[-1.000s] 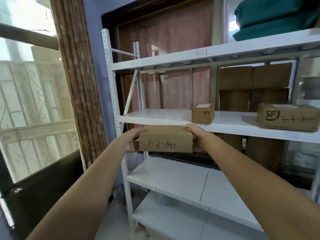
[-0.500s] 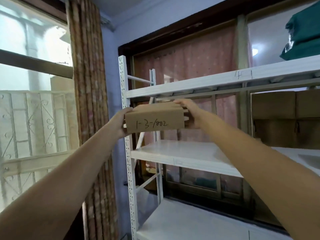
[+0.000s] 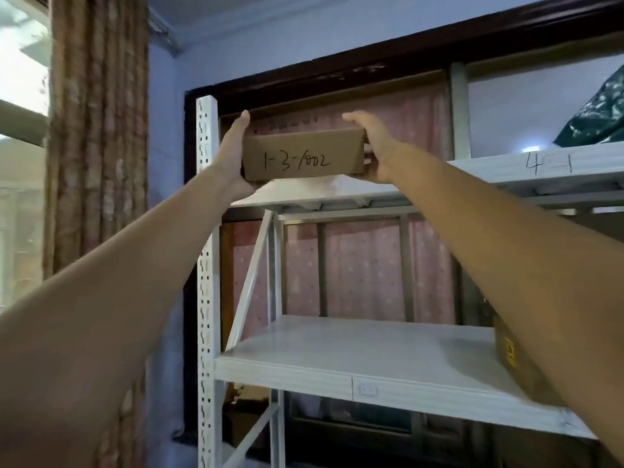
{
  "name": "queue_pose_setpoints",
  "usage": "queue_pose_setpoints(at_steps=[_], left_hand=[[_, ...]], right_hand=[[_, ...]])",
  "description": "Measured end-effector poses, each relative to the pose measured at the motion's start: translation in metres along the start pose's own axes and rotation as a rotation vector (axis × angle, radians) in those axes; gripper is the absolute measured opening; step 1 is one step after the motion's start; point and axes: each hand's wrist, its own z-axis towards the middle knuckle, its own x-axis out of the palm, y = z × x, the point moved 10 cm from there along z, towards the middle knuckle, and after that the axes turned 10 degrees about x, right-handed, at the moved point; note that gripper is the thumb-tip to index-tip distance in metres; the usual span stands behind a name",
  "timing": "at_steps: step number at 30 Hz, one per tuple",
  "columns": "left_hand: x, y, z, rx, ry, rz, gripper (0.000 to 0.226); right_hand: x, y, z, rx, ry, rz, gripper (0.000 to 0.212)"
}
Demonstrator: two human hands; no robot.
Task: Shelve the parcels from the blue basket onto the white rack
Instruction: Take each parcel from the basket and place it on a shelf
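A brown cardboard parcel [image 3: 304, 157] marked "1-3-1002" is at the left end of the top shelf [image 3: 489, 168] of the white rack [image 3: 207, 231]. Its underside is right at the shelf board; whether it rests there I cannot tell. My left hand [image 3: 234, 157] grips its left end, fingers reaching up the side. Over the right end, my right hand [image 3: 369, 143] holds the box with fingers curled over the top edge. The blue basket is out of view.
The top shelf bears the handwritten mark "4-1". A dark green bundle [image 3: 597, 116] lies on it at the far right. Below, the middle shelf [image 3: 337, 352] carries a brown box [image 3: 516, 363] behind my right arm. A patterned curtain [image 3: 91, 136] hangs left of the rack.
Both hands have raised the parcel from below the middle shelf up to the left end of the top shelf. My view tilted upward with it.
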Motion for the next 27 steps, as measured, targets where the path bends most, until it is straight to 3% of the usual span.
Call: queue_pose_setpoints(at_steps=[6,10,11,13,14,17,20,27], left_hand=[[0.019,0.016,0.067,0.032,0.304,0.097,0.066],[0.030,0.038,0.097,0.065,0.364,0.164,0.067],[0.031,0.044,0.104,0.066,0.355,0.171,0.077],[0.030,0.053,0.115,0.066,0.314,0.214,0.103],[0.032,0.054,0.119,0.088,0.307,0.243,0.105],[0.043,0.053,0.120,0.169,0.348,0.383,0.081],[0.046,0.053,0.131,0.231,0.336,0.513,0.073],[0.043,0.074,0.137,0.226,0.263,0.633,0.091]], right_hand=[[-0.001,0.010,0.046,-0.053,-0.027,0.043,0.088],[-0.005,0.014,0.065,-0.090,-0.093,-0.149,0.059],[-0.007,0.013,0.070,-0.098,-0.130,-0.219,0.064],[-0.018,0.015,0.078,-0.132,-0.258,-0.289,0.097],[-0.022,0.017,0.080,-0.148,-0.321,-0.310,0.104],[-0.031,0.024,0.081,-0.225,-0.498,-0.452,0.105],[-0.035,0.025,0.083,-0.227,-0.562,-0.575,0.099],[-0.047,-0.003,0.102,-0.095,-0.568,-0.731,0.108]])
